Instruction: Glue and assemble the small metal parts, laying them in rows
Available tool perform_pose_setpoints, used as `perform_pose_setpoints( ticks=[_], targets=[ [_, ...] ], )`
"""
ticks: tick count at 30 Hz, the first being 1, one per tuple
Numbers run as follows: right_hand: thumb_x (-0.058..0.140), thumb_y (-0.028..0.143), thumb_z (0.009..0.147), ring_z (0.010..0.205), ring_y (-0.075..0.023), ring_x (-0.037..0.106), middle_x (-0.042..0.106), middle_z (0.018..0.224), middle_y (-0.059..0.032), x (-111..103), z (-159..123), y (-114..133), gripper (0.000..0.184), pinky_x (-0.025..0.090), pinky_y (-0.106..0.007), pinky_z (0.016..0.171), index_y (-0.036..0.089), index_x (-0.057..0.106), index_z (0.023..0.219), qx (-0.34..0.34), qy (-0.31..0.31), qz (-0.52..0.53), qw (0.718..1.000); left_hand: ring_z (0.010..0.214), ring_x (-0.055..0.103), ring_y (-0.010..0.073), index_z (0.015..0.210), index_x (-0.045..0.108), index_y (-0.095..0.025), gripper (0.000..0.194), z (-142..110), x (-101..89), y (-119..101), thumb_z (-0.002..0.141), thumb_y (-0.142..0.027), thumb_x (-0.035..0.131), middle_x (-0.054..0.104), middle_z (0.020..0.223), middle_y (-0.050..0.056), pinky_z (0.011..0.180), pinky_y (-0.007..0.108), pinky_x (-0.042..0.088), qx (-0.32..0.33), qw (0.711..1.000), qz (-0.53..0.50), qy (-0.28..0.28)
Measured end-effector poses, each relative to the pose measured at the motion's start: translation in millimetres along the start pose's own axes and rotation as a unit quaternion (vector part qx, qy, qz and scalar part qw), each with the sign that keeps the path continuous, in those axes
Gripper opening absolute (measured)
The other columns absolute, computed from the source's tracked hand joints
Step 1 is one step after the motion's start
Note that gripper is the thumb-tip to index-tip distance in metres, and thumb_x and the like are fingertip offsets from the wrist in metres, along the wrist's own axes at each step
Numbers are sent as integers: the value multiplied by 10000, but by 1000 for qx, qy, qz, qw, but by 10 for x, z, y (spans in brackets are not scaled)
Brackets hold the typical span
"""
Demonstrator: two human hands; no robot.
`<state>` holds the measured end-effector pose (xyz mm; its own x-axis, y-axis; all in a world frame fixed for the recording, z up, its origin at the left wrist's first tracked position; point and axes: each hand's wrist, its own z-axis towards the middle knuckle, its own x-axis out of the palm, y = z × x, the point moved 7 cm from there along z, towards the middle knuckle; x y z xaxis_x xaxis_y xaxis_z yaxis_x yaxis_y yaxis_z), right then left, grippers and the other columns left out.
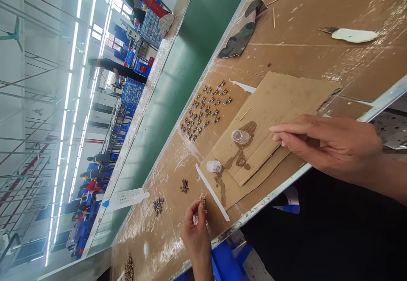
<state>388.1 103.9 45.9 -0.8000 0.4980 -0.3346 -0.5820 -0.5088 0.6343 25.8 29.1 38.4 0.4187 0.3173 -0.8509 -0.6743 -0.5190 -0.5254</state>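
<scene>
My left hand (196, 232), low in the view, pinches a small gold-coloured metal piece (203, 200) between thumb and fingertips, just above the table. My right hand (330, 143) is over the cardboard sheet (286, 98), thumb and fingers pressed together; whatever is between them is too small or hidden to make out. Two small clear cups (241, 136) (214, 167) stand on the cardboard among wet brown stains. A thin wooden stick (245, 114) lies near one cup. Close to my left hand are a pile of small dark rings (185, 186) and a cluster of blue-and-gold pieces (158, 206).
Many blue-and-gold pieces (206, 107) stand in rows beyond the cardboard. A camouflage cloth (243, 32), a white-handled knife (352, 35) and loose sticks (274, 18) lie further right. A white bottle (127, 198) lies by the green panel (171, 90). People work in the background.
</scene>
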Motion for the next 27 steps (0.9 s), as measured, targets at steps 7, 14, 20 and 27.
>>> perform_pose_setpoints(
  ticks=[7, 14, 20, 27],
  targets=[
    [541, 149, 874, 648, -33, 606, 682, 769, 10, -33, 0, 29, 119, 445, -147, 548, 174, 626, 954, -12, -3, -9, 1000, 876, 637, 263, 842, 684, -167, 464, 9, 8, -56, 661, -586, 599, 706, 873, 88, 801, 371, 460, 19, 999, 26, 10],
    [546, 136, 869, 650, -33, 601, 675, 764, 0, -25, -10, 6, 123, 445, -138, 570, 160, 629, 956, -16, -5, 5, 1000, 858, 638, 265, 840, 683, -182, 401, 9, 10, -149, 722, -543, 554, 703, 852, 88, 795, 386, 462, 67, 994, 85, 23],
    [524, 112, 868, 682, -69, 622, 675, 789, -5, -12, -2, 2, 154, 454, -180, 588, 172, 619, 974, -8, 3, 26, 1000, 820, 633, 265, 811, 686, -177, 353, 21, 36, -322, 742, -470, 502, 691, 842, 114, 767, 396, 469, 147, 980, 134, 24],
    [520, 107, 865, 649, -72, 615, 664, 759, -20, -29, 12, 3, 159, 444, -182, 545, 160, 613, 982, -1, 0, 53, 999, 778, 628, 240, 807, 685, -190, 293, 29, 58, -358, 776, -410, 493, 688, 824, 102, 712, 368, 484, 214, 964, 160, 19]
  ],
)
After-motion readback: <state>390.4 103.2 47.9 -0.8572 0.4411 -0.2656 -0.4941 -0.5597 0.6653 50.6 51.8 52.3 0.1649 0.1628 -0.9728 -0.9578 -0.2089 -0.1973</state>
